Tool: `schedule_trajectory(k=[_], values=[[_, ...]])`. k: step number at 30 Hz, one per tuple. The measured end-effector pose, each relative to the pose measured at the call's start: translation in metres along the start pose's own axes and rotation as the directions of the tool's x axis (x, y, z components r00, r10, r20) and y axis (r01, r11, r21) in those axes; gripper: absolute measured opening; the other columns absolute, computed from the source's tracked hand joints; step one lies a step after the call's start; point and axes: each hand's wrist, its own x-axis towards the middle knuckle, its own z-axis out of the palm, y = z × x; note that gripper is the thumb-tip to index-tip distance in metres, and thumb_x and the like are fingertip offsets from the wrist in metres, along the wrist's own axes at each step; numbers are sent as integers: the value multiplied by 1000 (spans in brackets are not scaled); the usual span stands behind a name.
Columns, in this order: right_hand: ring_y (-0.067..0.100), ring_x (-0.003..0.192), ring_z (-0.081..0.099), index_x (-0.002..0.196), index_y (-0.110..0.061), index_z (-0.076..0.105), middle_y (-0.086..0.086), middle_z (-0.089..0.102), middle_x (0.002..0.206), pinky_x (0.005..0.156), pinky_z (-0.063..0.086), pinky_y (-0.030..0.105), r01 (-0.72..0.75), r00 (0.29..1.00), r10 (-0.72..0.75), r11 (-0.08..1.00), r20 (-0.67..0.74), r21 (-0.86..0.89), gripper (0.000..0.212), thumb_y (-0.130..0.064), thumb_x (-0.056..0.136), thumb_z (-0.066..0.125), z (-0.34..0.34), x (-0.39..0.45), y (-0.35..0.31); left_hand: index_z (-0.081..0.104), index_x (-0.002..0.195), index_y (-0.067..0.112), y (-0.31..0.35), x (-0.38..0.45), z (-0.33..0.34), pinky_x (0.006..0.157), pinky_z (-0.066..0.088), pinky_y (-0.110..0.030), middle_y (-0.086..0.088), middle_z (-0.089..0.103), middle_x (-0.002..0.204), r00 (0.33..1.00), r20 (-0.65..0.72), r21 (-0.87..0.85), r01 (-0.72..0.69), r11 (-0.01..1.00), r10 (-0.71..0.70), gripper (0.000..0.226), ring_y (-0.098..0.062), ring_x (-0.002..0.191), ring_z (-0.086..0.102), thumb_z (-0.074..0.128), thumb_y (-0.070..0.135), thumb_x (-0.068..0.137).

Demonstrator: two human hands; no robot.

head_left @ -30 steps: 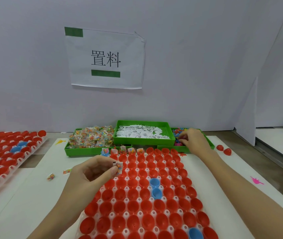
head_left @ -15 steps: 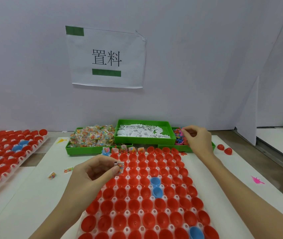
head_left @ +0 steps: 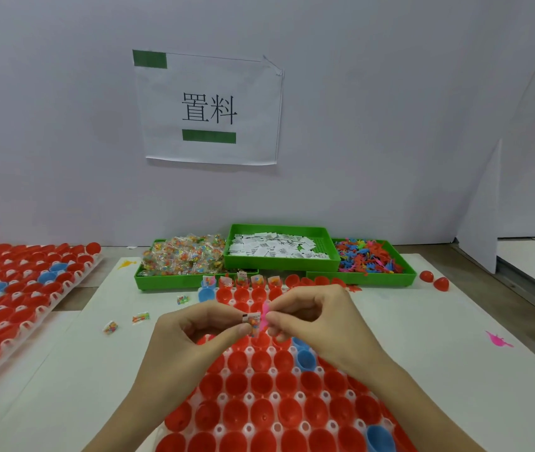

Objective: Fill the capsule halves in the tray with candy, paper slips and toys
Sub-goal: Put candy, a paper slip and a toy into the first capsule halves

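Observation:
A white tray of red and blue capsule halves (head_left: 261, 383) lies in front of me. Several halves in its far row (head_left: 242, 279) hold candy packets and slips. My left hand (head_left: 194, 334) pinches a small candy packet with a paper slip (head_left: 253, 321) above the tray. My right hand (head_left: 318, 318) pinches a pink toy (head_left: 265, 316) right beside that packet. Behind stand three green bins: candy packets (head_left: 184, 256), paper slips (head_left: 279, 247) and small plastic toys (head_left: 368, 257).
A second tray of capsule halves (head_left: 15, 295) sits at the left. Loose candy packets (head_left: 140, 318) lie on the white mat left of the tray, a pink toy (head_left: 497, 340) at the right, two red halves (head_left: 434, 279) near the toy bin. A wall with a paper sign (head_left: 209, 109) stands behind.
My right hand has left the toy bin and come back to the middle with a pink toy, meeting my left hand, which stayed holding the packet and slip.

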Motion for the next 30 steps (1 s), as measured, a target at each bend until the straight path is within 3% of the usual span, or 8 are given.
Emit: schedule_trajectory(k=[11, 14, 18, 22, 24, 26, 28, 30], values=[[15, 90, 77, 104, -19, 79, -2, 79, 95, 86, 62, 31, 35, 997, -37, 999, 65, 27, 15, -25, 90, 79, -1, -10, -3, 83, 82, 33, 2, 4, 15, 72, 59, -17, 5, 78, 84, 995, -63, 47, -76, 996, 78, 16, -11, 78, 76, 87, 22, 72], [18, 87, 77, 101, -14, 77, 3, 79, 92, 85, 62, 33, 28, 998, -30, 999, 46, 42, 15, -20, 88, 80, -12, -7, -1, 83, 83, 28, 8, 16, 21, 72, 61, -22, 1, 77, 87, 995, 18, 31, -95, 995, 95, 13, -15, 78, 77, 88, 24, 72], [19, 83, 77, 106, -17, 78, 5, 79, 90, 77, 60, 24, -7, 1000, 8, 995, -8, 97, 19, -15, 87, 80, -33, -2, 3, 83, 85, 22, 13, 41, 35, 75, 60, -20, 2, 80, 84, 990, 121, 18, -73, 997, 70, 13, -14, 81, 78, 88, 17, 74], [19, 86, 77, 98, -22, 81, 3, 79, 91, 81, 61, 28, -32, 999, 33, 999, -33, 33, 10, -21, 88, 80, -46, 2, 15, 83, 93, 17, 6, 64, 47, 78, 62, -26, 2, 80, 86, 970, 243, 55, -24, 998, 10, 14, -14, 82, 78, 87, 17, 80], [13, 86, 76, 94, -27, 81, -3, 79, 90, 80, 60, 24, -35, 993, 33, 999, -114, -11, 8, -22, 87, 82, -51, 4, 22, 80, 102, 20, -2, 75, 49, 80, 62, -27, 3, 79, 89, 953, 303, 112, -37, 993, 1, 17, -11, 84, 76, 83, 21, 86], [8, 83, 74, 89, -30, 81, -8, 79, 87, 77, 57, 19, -37, 975, 17, 996, -223, -87, 9, -21, 86, 82, -56, 7, 30, 76, 110, 26, -13, 85, 48, 83, 56, -27, 11, 77, 96, 922, 385, 336, -171, 926, 30, 15, -3, 87, 69, 70, 30, 96], [5, 81, 73, 89, -28, 81, -9, 79, 85, 74, 55, 16, -47, 957, 12, 992, -288, -113, 10, -19, 86, 82, -61, 10, 36, 70, 122, 33, -23, 91, 50, 90, 41, -24, 21, 70, 109, 854, 520, 562, -367, 741, 29, 28, 0, 98, 52, 52, 43, 103], [4, 81, 73, 89, -28, 80, -10, 78, 85, 74, 55, 16, -62, 947, 19, 991, -321, -122, 11, -17, 87, 81, -66, 12, 42, 58, 138, 38, -33, 92, 52, 103, 26, -27, 28, 58, 131, 796, 602, 687, -474, 551, -66, 47, -4, 116, 35, 31, 57, 104]])
